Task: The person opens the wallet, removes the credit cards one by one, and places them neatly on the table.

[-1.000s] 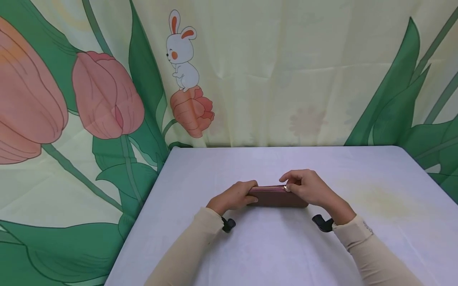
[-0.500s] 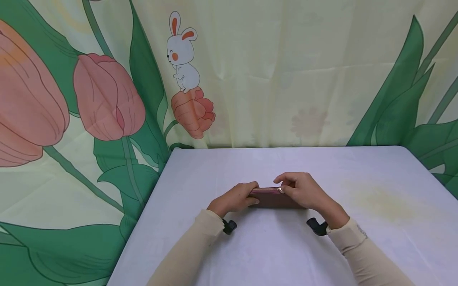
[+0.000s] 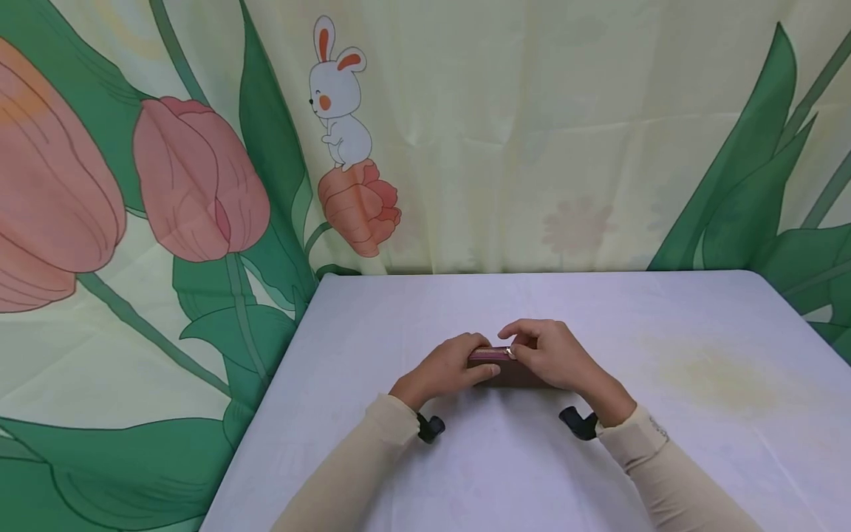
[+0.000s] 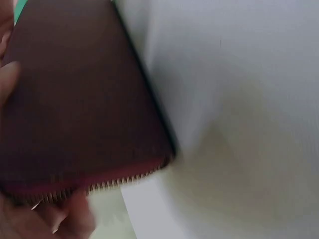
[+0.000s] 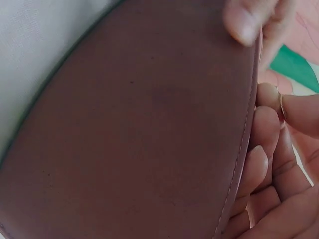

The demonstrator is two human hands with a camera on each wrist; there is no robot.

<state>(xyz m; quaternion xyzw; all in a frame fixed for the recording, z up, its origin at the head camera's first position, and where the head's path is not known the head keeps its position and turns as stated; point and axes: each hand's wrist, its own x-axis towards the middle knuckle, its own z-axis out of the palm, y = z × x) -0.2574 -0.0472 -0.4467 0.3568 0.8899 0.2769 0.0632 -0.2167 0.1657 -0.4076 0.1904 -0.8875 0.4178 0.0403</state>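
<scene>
A brown zip-around wallet (image 3: pixel 525 375) stands on its long edge on the table, its zipper side up. My left hand (image 3: pixel 447 367) grips its left end, thumb on the near face and fingers over the top. Thumb and forefinger of my right hand (image 3: pixel 557 356) pinch the metal zipper pull (image 3: pixel 510 353) on the top edge. Metal zipper teeth (image 4: pixel 114 183) show along one edge in the left wrist view, slightly blurred. In the right wrist view the plain wallet face (image 5: pixel 134 124) fills most of the picture, with curled right-hand fingers along its stitched edge. The wallet's inside is hidden.
A white cloth covers the table (image 3: pixel 665 458), with a faint yellowish stain (image 3: pixel 721 378) on the right. Behind hangs a curtain (image 3: pixel 479 148) printed with tulips and a rabbit. Small black wrist devices (image 3: pixel 578 423) sit at both cuffs.
My right hand has moved left along the top edge, taking the zipper pull with it. The left hand has shifted slightly right and reaches farther over the wallet.
</scene>
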